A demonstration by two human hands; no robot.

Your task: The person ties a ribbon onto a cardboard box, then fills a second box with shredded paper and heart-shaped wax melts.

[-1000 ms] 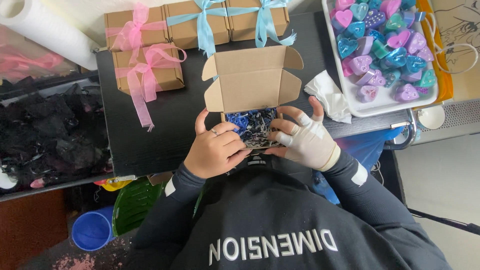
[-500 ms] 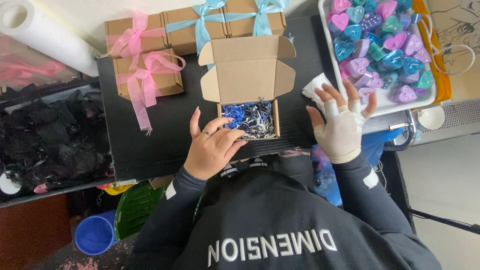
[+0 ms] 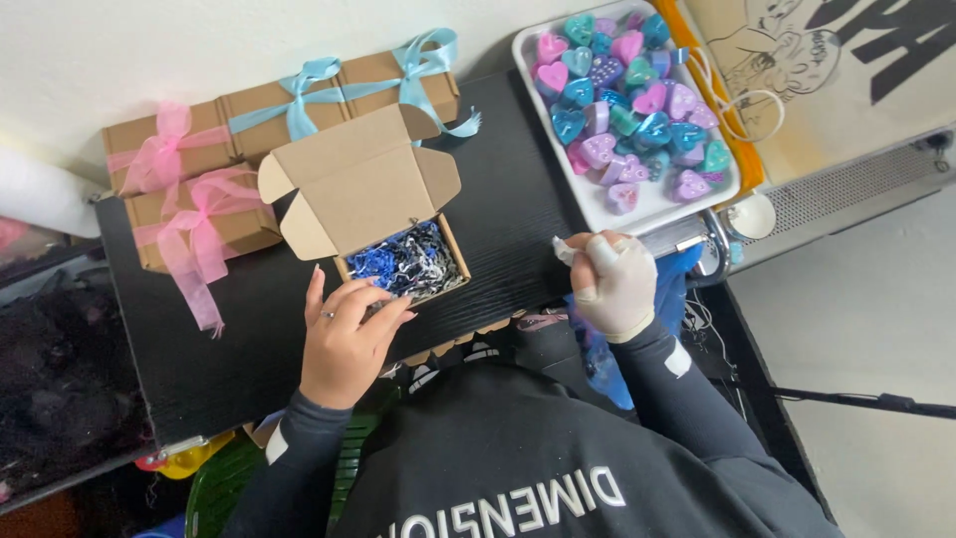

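My left hand (image 3: 349, 344) rests loosely curled, holding nothing, against the near edge of the open cardboard box (image 3: 403, 261) of blue and white paper shreds, which lies at its one o'clock, lid flap running toward eleven. My gloved right hand (image 3: 612, 284), closed on what looks like white tissue (image 3: 564, 249), has pulled back from the tray of heart-shaped pieces (image 3: 637, 207) at its twelve.

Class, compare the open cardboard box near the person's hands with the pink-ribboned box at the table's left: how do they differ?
The open box has its lid flaps raised; the pink-ribboned box is closed. The open box shows blue, black and white shredded paper and has no ribbon; the pink-ribboned box is tied with a bow. Both are small, plain brown cardboard.
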